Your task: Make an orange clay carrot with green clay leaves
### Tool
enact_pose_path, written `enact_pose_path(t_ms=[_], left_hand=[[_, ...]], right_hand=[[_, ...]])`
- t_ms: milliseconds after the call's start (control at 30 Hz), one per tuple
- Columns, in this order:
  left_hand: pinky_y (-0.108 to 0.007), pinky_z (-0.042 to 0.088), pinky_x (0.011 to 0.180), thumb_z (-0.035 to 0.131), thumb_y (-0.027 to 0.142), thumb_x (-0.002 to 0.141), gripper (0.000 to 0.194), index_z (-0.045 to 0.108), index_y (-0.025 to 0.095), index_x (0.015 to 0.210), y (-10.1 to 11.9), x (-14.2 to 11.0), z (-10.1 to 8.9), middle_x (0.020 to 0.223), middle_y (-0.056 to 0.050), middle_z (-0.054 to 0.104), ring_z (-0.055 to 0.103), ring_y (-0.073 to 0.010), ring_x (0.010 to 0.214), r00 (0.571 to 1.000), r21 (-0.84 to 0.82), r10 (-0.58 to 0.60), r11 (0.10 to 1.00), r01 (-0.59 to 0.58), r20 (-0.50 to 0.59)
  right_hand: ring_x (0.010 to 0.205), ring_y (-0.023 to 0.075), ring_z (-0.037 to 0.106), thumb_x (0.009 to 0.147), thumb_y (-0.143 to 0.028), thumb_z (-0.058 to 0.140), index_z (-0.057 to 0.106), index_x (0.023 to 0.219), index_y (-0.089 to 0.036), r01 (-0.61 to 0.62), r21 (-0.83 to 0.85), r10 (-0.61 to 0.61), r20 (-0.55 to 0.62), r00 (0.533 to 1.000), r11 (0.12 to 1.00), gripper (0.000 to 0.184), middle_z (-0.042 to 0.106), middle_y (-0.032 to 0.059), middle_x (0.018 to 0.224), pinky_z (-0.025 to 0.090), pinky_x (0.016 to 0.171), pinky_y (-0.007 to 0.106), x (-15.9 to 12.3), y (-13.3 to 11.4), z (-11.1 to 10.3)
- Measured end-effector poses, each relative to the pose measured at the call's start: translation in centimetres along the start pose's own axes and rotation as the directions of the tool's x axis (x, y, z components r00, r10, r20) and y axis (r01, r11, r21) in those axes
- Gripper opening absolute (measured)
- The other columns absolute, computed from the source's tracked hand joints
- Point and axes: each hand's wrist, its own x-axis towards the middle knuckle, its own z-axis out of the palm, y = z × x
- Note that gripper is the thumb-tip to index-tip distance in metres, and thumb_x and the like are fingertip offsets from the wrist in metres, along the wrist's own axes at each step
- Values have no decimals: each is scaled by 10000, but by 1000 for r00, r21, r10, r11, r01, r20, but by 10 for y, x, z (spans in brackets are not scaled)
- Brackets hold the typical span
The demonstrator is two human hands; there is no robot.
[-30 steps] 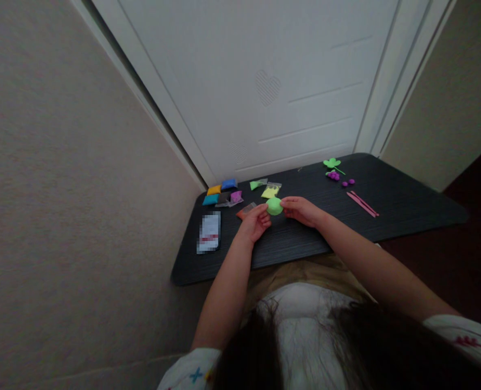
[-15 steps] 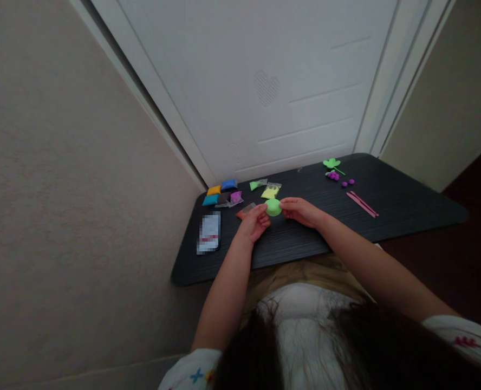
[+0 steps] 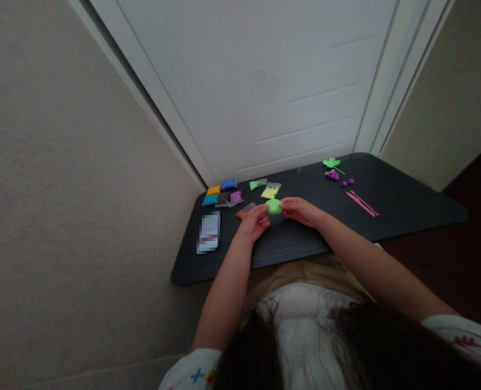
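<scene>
A flattened piece of light green modelling clay (image 3: 273,206) is held above the dark table, pinched from both sides. My left hand (image 3: 255,222) grips its left edge between thumb and fingers. On the opposite edge, my right hand (image 3: 301,211) is closed with its fingertips on the clay. Just behind the clay lies a bag of yellow clay (image 3: 271,190). An orange clay bag (image 3: 244,211) is partly hidden by my left hand.
Several coloured clay bags (image 3: 214,190) lie at the table's back left, above a pixelated phone-like object (image 3: 209,233). A green clover-shaped piece (image 3: 332,162), purple balls (image 3: 333,175) and pink modelling tools (image 3: 362,203) are on the right. A white door (image 3: 240,81) stands behind the table (image 3: 411,211).
The green clay looks slightly flatter and has tilted a little between my fingers. Both hands stay in nearly the same place.
</scene>
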Motion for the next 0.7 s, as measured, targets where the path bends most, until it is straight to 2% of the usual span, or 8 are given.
enact_pose_path(t_ms=[167,433,700], left_hand=[[-152,198,364,671,205,607,252,425,153,609,1,-2,2,456,95,230,268,-16,374,1000,-19,-10,1000,10,-20],[-168,186,368,639,238,637,240,412,164,612,1,-2,3,435,95,220,239,-25,360,999,21,-24,1000,23,48],[-161,191,363,662,244,612,280,397,159,587,-1,-1,3,438,97,225,244,-18,365,1000,25,-5,1000,6,-15]], right_hand=[[523,60,464,603,-265,680,571,708,-152,-2,3,2,-3,1000,1000,189,548,-33,592,326,532,219,1,1,0],[510,57,452,612,-247,671,571,707,-154,4,10,-4,2,1000,1000,166,534,-38,578,318,525,217,0,1,-1],[514,56,438,615,-256,668,579,716,-148,7,-6,-7,12,1000,1000,173,520,-39,571,313,520,215,-1,-1,1]])
